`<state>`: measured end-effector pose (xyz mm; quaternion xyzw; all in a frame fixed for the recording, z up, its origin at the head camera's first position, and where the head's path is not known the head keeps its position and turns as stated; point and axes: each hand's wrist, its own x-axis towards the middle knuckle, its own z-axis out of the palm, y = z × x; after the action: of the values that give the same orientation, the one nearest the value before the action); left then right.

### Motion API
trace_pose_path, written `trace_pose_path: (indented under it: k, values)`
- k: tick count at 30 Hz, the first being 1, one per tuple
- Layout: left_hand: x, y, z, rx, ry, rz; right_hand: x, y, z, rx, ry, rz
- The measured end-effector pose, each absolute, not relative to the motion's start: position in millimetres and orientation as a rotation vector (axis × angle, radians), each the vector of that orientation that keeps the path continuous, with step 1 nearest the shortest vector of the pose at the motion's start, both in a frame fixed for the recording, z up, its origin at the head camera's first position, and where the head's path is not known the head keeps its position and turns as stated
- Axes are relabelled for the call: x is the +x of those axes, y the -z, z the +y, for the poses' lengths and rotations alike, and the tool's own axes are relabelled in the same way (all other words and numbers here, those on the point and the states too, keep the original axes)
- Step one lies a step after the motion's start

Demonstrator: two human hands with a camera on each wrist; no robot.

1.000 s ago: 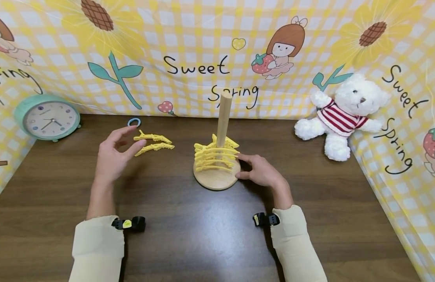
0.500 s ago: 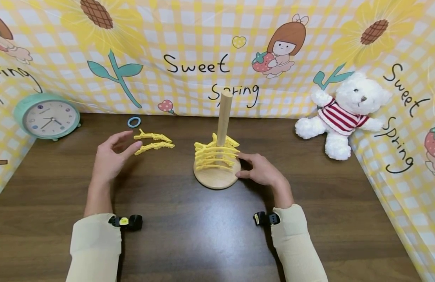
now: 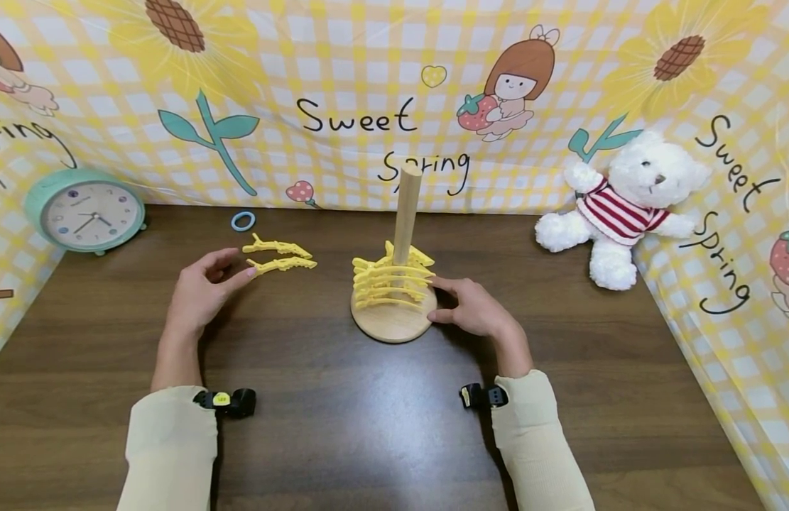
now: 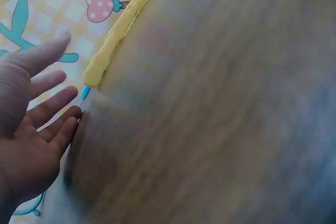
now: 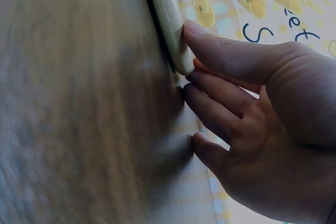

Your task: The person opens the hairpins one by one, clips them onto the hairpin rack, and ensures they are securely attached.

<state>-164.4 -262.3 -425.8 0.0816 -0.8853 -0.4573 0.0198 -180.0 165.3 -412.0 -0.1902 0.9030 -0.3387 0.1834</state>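
Two yellow alligator hair clips, the rear clip (image 3: pixel 278 247) and the front clip (image 3: pixel 282 265), lie on the table. My left hand (image 3: pixel 199 292) is beside their left ends with thumb and fingers parted; in the left wrist view it appears apart from the clip (image 4: pixel 119 35). A wooden stand (image 3: pixel 394 330) with a round base and upright post stands at centre. Several yellow hair clips (image 3: pixel 391 287) are stacked along the lower post. My right hand (image 3: pixel 476 310) holds the base's right edge with thumb and fingers; some fingertips are hidden behind the rim in the right wrist view.
A light-blue ring (image 3: pixel 243 221) lies behind the loose clips. A mint-green alarm clock (image 3: pixel 87 213) stands at the back left. A white teddy bear (image 3: pixel 624 209) in a striped shirt sits at the back right. Patterned cloth (image 3: pixel 343 71) walls the table's back and sides.
My left hand has drawn back slightly to the left and down, away from the blue ring, its thumb staying near the front clip. The right hand and the stand have not visibly moved.
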Motion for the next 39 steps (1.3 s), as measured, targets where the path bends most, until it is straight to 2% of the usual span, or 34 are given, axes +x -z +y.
trace_pose_path:
  k: [11,39]
  values:
    - [-167.1,425.4,-264.5,0.205,1.204,-3.024,-180.4,412.5,165.7,-0.543,0.948,2.551]
    - [-170.0,429.6,-260.1,0.067,1.081,-2.959,-179.5,412.7,165.5,-0.532,0.959,2.544]
